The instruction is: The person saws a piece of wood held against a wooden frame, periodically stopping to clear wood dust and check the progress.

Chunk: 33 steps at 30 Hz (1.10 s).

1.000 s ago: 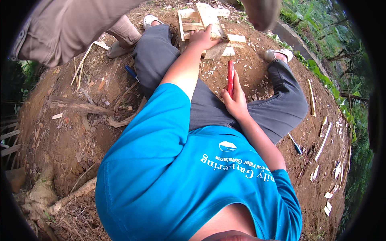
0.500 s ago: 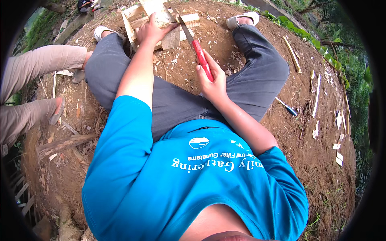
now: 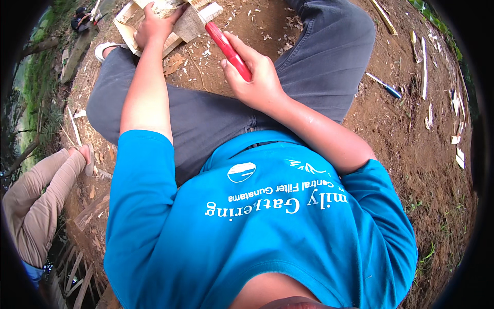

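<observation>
At upper centre: one right grip (image 3: 260, 77), closed round a red-handled blade (image 3: 221, 41), handle angled up toward the wood, blade mostly out of view. To its left: one left grip (image 3: 153, 28), fingers and thumb spread on a wooden frame (image 3: 190, 27), which lies on brown earth (image 3: 386, 154), cropped by the upper edge. Near both: pale shavings (image 3: 207, 52), scattered; grey trousers (image 3: 329, 62), legs bent. Further right: one blue-handled tool (image 3: 392, 91); pale wood strips (image 3: 424, 69). Lower left: another person (image 3: 41, 201), tan trousers.
</observation>
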{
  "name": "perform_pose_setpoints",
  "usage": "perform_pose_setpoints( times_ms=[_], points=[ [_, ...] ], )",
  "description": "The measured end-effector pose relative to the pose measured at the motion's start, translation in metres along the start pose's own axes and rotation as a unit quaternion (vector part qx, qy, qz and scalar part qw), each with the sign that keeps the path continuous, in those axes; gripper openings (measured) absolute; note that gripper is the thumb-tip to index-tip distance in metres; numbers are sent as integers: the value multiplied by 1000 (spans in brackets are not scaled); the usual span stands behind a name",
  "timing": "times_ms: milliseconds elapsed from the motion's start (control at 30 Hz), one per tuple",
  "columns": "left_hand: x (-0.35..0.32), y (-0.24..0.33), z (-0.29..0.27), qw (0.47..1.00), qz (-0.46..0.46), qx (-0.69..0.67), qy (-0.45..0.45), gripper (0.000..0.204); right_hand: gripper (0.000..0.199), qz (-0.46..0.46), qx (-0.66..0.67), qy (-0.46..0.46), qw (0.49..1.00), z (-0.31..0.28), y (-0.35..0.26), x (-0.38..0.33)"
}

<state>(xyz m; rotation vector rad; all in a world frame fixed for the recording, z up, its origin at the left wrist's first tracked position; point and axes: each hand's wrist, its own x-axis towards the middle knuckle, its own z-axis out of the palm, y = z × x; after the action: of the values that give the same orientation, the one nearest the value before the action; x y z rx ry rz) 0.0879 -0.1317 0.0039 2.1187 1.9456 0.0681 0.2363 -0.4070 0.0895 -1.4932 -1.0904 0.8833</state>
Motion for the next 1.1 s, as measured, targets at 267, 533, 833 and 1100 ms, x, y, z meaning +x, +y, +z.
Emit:
perform_pose_setpoints(
  times_ms=[267, 533, 833, 1100],
  points=[
    [-23, 20, -20, 997, -15, -54, 47, 98, 56, -18, -10, 8, 1000, -5, -7, -2],
    [-7, 37, -31, 999, -43, -23, 25, 101, 53, -3, -9, 35, 999, 7, 2, 26],
    [24, 24, -29, 999, 8, 6, 43, 109, 54, 27, 89, 44, 995, 6, 8, 10],
    [35, 10, -19, 999, -1, 25, 24, 106, 53, 38, 64, 28, 997, -2, 1, -3]
  ],
)
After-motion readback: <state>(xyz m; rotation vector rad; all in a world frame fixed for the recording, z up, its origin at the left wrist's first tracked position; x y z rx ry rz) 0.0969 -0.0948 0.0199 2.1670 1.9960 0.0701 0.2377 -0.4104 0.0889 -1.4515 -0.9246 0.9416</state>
